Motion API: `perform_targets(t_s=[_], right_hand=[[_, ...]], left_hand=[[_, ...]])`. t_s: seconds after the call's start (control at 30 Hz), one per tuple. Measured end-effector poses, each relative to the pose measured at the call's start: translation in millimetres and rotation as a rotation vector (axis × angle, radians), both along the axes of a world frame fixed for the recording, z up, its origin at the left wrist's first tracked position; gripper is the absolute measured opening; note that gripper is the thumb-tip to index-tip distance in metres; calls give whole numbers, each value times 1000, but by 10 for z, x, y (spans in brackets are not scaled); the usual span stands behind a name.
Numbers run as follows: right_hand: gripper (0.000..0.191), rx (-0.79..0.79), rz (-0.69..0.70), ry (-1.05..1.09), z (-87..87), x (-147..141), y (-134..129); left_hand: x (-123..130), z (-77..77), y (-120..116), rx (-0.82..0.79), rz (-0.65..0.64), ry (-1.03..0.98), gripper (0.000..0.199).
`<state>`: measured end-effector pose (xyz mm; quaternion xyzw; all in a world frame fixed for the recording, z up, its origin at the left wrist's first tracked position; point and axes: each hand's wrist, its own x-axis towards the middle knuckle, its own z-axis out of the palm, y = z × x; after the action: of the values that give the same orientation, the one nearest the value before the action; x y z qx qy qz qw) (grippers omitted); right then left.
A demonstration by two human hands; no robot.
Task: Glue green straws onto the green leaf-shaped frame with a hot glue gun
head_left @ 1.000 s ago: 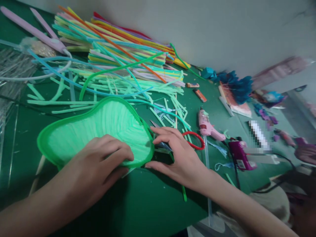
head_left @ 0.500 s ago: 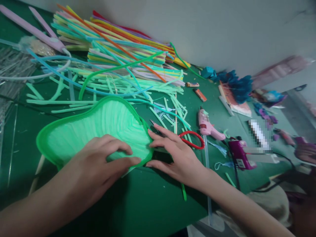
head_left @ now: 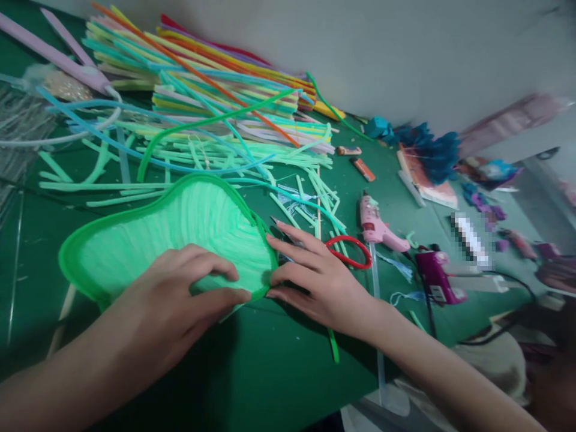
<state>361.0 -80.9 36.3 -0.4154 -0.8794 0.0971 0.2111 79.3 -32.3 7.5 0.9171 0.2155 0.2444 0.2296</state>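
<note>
Dark green tabletop (head_left: 279, 372) spreads under everything, its bare near part lying in the shadow of the forearms. Nearest is the left hand (head_left: 175, 294), bent over the leaf-shaped pale-green panel of fuzzy stems with a darker green rim (head_left: 211, 216); its thumb and forefinger stand apart, the thumb tip at the near edge. Across from it, the right hand (head_left: 326, 282) curves its fingers around the panel's right end, but whether they pinch the rim cannot be told. The panel lies on the table in front of the person, its broad ribbed face up. It looks light, soft and grippy rather than slippery, probably bendable if wire runs inside; the thicker rim seems the safer hold, since pressing the middle could part the ribs. Just beyond the right hand are red-handled metal scissors (head_left: 369, 255), partly covered by it, and to the right a pink plastic glue gun (head_left: 375, 225). Farther back lie loose mint-green fuzzy stems (head_left: 270, 155), then multicoloured bundles of fuzzy stems (head_left: 216, 84) near the plain grey wall (head_left: 360, 54).
</note>
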Motion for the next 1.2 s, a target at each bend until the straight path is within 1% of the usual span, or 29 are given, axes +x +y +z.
perform_targets(t_s=[0.17, 0.33, 0.53, 0.73, 0.83, 0.9, 0.97, 1.0, 1.1, 1.2], right_hand=[[12, 10, -10, -25, 12, -14, 1], [13, 13, -7, -46, 32, -33, -4], [13, 1, -9, -63, 66, -46, -27], [14, -4, 1, -70, 79, -50, -22], [12, -37, -1, -39, 83, -45, -30], [18, -102, -53, 28, 83, -46, -39], [25, -159, -159, 110, 81, -55, -37], [25, -170, -216, 140, 79, -63, -28], [14, -137, -347, 153, 77, -92, 40], [13, -103, -394, 114, 72, -115, 142]], left_hand=[[-6, 8, 25, 21, -37, 28, 28], [13, 3, 17, 18, -10, 4, 28], [17, -1, 21, 28, -8, -6, 29], [-23, -17, 50, 75, -45, 74, 31], [-5, -12, 43, 72, -33, 54, 30], [7, -8, 32, 65, -12, 24, 31], [6, -7, 26, 55, -4, 13, 32], [1, -8, 28, 51, -11, 16, 32], [-22, -9, 42, 49, -33, 43, 31], [-29, 0, 45, 44, -21, 57, 32]])
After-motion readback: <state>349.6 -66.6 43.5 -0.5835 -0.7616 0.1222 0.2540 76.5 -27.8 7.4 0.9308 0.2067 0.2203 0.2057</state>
